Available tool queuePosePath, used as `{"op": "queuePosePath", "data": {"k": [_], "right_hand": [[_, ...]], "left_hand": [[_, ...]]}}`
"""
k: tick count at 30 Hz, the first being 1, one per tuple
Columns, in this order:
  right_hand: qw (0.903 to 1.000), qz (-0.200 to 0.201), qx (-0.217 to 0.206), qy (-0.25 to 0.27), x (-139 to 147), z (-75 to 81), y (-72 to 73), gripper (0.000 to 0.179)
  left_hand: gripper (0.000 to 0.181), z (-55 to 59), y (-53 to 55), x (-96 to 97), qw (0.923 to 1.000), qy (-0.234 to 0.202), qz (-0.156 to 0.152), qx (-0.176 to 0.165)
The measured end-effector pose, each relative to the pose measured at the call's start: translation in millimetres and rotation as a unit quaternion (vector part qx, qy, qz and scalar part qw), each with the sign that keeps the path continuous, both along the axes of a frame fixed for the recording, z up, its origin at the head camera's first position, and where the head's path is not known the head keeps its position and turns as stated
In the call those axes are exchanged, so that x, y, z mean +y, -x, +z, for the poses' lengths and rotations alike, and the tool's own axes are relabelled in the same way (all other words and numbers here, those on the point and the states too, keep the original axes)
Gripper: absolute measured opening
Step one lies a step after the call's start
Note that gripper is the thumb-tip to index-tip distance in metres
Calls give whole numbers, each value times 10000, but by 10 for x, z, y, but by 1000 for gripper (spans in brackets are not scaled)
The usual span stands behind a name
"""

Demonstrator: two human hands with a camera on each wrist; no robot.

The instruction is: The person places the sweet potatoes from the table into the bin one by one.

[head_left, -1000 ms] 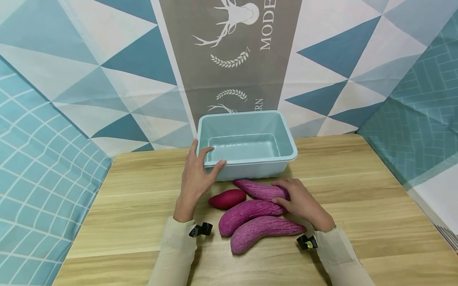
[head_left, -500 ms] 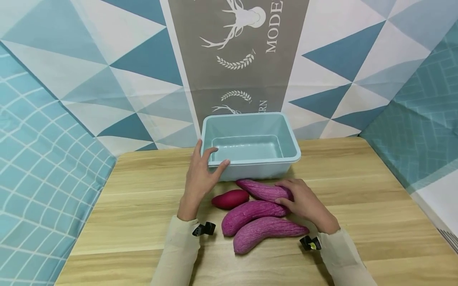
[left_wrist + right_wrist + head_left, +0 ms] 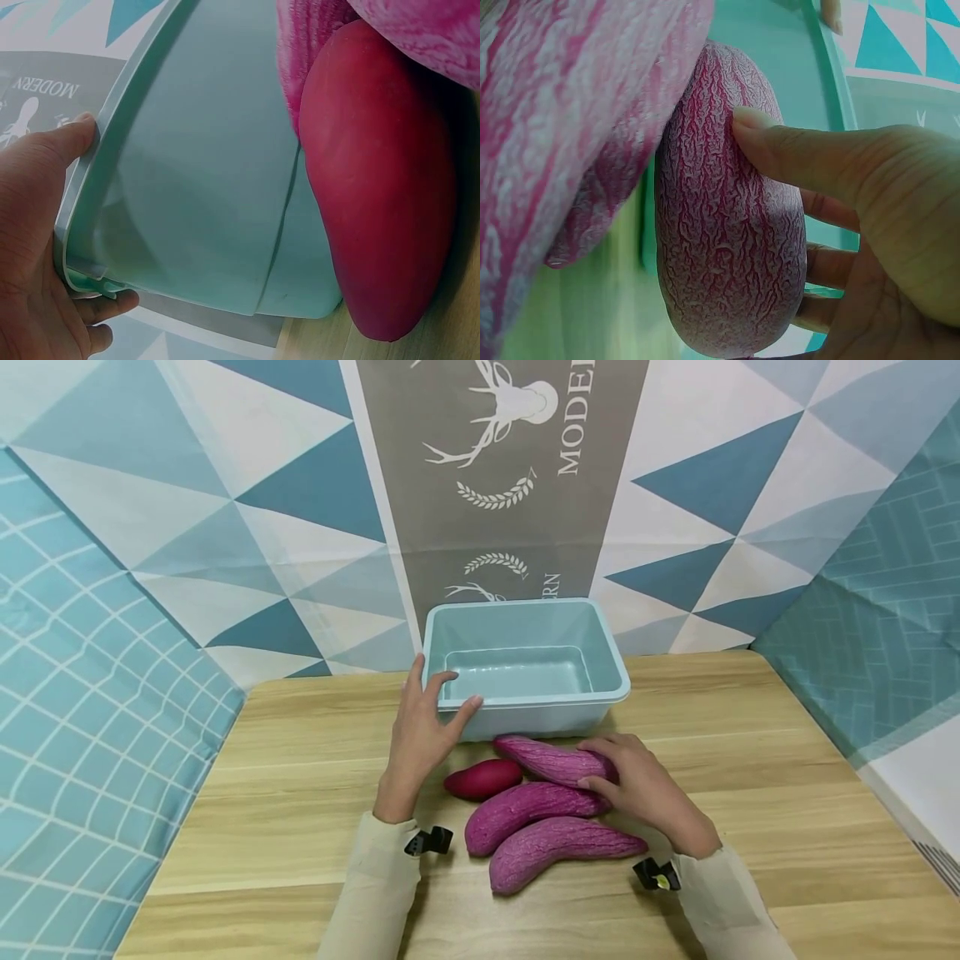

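Observation:
My left hand (image 3: 417, 731) holds the front left corner of the pale blue plastic bin (image 3: 532, 720). In the left wrist view its thumb lies on the bin's rim, with other fingers round the corner. My right hand (image 3: 647, 789) grips the thick end of a wrinkled purple eggplant (image 3: 543, 760), thumb on the near side and fingers on the far side. That eggplant's thin end points left, close to the bin's front wall. Two more purple eggplants (image 3: 525, 810) lie in front of it, side by side. A smooth dark red sweet potato (image 3: 483, 779) lies to their left.
The bin stands at the back of the wooden table (image 3: 300, 810), near a patterned backdrop (image 3: 495, 510). Its visible floor bears nothing. Tile-patterned sheets (image 3: 90, 735) flank the table left and right. Each wrist wears a small black camera (image 3: 430, 841).
The view has shifted slightly, so everything sits a little further right in the picture. Both hands keep their places on the bin and the eggplant; the right wrist has shifted slightly.

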State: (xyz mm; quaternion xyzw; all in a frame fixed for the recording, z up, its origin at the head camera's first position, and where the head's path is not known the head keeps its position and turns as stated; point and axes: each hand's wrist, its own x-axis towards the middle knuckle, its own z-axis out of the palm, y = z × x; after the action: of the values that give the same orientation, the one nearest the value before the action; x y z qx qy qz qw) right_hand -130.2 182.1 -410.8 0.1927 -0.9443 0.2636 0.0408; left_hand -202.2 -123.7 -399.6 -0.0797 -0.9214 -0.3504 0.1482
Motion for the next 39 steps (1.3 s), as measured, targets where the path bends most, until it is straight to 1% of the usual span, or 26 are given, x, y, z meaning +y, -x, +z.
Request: {"op": "queuePosePath", "data": {"k": [6,14,22,32,39], "right_hand": [[9998,3,-122,155,39,58,-39,37],[9996,115,-177,185,75,102,-48,37],[9998,164,1,67,94,131,-76,37],[9997,119,226,-26,57,256,-165,41],[9996,143,258,-18,50,325,-215,41]], "left_hand": [[60,0,4,10,9999,-75,-77,-22],[60,-4,8,10,9999,-96,-80,-87],[60,-2,8,11,9998,-129,-98,-67],[60,1,0,-13,9998,-110,-134,-79],[59,2,-8,-9,9998,-121,-101,-72]]}}
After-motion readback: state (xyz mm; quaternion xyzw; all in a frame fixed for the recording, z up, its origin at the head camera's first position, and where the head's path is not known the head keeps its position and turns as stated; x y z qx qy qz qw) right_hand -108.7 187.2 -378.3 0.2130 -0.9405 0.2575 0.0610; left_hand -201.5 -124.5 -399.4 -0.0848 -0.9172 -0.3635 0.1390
